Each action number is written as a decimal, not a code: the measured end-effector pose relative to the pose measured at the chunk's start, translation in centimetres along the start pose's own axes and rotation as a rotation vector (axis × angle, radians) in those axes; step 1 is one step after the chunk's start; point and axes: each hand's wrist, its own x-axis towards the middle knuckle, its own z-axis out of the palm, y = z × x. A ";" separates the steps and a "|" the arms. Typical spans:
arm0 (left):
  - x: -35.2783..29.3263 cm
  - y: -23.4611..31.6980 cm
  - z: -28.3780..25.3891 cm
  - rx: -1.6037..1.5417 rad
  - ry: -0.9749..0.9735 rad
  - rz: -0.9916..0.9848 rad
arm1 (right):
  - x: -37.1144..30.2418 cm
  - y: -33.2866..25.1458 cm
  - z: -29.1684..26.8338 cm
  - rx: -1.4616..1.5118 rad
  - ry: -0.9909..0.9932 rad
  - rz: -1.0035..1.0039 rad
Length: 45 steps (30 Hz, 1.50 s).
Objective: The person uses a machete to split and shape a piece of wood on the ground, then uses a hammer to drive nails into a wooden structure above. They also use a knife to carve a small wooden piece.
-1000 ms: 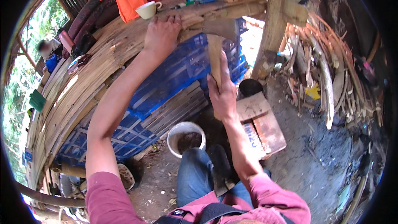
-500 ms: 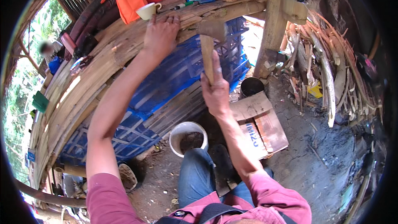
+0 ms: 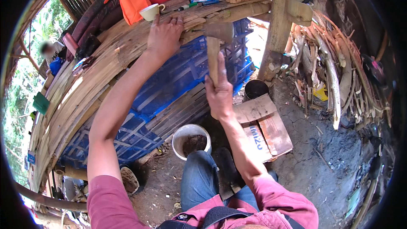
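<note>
Bucket point(image 3: 175, 142), pale, dark contents: on the floor point(image 3: 163, 182).
Right hand point(image 3: 220, 97): closed round a wooden-handled hatchet-like tool point(image 3: 217, 36), forefinger along the handle; metal head near the tabletop's point(image 3: 97, 53) edge.
Left hand point(image 3: 164, 37): fingers flat over that edge; any grip beneath, cannot tell.
Cup point(image 3: 149, 12), cream: beside the left fingertips.
Handling: firm grip, controlled strokes, left fingers clear of the head.

There are two hands point(image 3: 165, 37) point(image 3: 220, 95), one hatchet point(image 3: 213, 53), one cup point(image 3: 149, 13) and one cardboard box point(image 3: 272, 126).
</note>
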 end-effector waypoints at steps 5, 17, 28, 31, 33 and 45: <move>-0.2 -0.6 0.2 -0.007 0.027 0.009 | -1.5 -0.8 -0.1 0.209 0.237 -0.136; -0.3 -0.7 0.4 -0.006 0.053 -0.001 | 0.1 -1.2 -0.4 -0.092 0.044 -0.052; 0.3 -0.6 0.1 -0.115 -0.049 -0.024 | -0.9 -2.3 -1.3 -0.066 0.179 -0.219; 0.5 -1.0 1.0 -0.128 0.001 -0.037 | 0.8 -1.8 -0.2 -0.129 0.017 -0.083; 0.3 -1.3 0.6 -0.100 -0.017 -0.044 | 0.9 -3.3 -1.3 -0.124 0.119 -0.205; 0.1 -0.7 0.2 -0.160 0.002 -0.025 | -0.6 -1.3 -0.1 -0.117 0.069 -0.145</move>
